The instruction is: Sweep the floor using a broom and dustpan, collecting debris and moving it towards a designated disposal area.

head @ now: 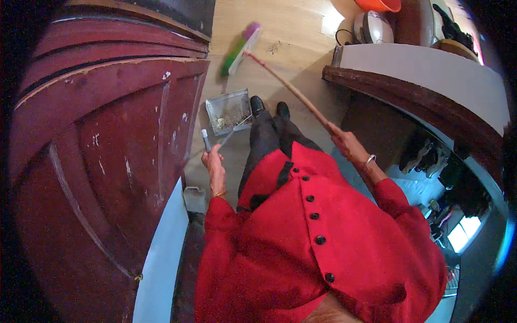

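My right hand (346,142) grips the wooden handle of a broom (297,92). The broom's head, with green and purple bristles (235,54), lies on the floor beyond my feet and looks slightly blurred. My left hand (214,165) is closed around the handle of a dustpan (229,105); the grey grip with its pale end sticks up past my fingers, and a thin rod slants from the hand to the pan. Inside the pan, which rests on the floor just left of my shoes, lies loose brown debris with a pale scrap.
Dark specks (274,47) lie on the floor right of the broom head. A dark red panelled door (121,141) stands at the left, with a white jug (195,199) near its lower edge. At the right runs a dark-edged ledge (404,60), an appliance and orange bowl behind it.
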The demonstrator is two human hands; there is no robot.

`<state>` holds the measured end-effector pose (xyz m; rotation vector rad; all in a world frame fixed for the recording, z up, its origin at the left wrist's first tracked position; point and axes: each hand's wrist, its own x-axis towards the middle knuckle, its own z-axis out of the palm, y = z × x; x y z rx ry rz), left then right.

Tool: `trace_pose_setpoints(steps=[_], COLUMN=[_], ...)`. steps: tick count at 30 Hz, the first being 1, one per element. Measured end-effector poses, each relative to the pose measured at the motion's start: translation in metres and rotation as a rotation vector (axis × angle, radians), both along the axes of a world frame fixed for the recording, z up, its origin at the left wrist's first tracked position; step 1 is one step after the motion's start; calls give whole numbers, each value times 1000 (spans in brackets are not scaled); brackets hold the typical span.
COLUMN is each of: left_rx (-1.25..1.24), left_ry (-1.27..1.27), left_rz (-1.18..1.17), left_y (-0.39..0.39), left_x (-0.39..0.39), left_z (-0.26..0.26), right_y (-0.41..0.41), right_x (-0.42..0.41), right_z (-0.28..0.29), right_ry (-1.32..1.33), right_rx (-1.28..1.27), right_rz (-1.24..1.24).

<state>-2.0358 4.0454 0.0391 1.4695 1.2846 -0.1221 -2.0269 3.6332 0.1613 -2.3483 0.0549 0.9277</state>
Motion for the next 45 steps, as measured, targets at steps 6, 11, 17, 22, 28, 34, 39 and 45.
trace_pose_setpoints(steps=[6,11,17,22,28,34,39,45], left_rx=[16,88,158,120,28,75,61,110], left_ry=[-30,-65,-46,-106,-122,-171,-116,-29], left_rz=[87,-19,-63,-76,-29,-157,-163,-197], left_y=[20,25,10,11,37,43,44,55], left_x=[-27,-33,-38,-45,-49,-62,-71,-78], left_z=[-15,-3,28,28,-7,7,20,14], right_y=[-35,-62,-74,-63,-42,-16,-1,-10], right_x=[62,144,113,4,-135,-171,-157,-77], right_z=[-35,-79,-112,-107,-82,-13,15,-66], right_ry=[-270,-233,-174,-191,-103,145,186,-177], right_rx=[213,231,199,87,105,261,285,244], right_rz=[-305,-342,-491,-272,-123,-487,-745,-642])
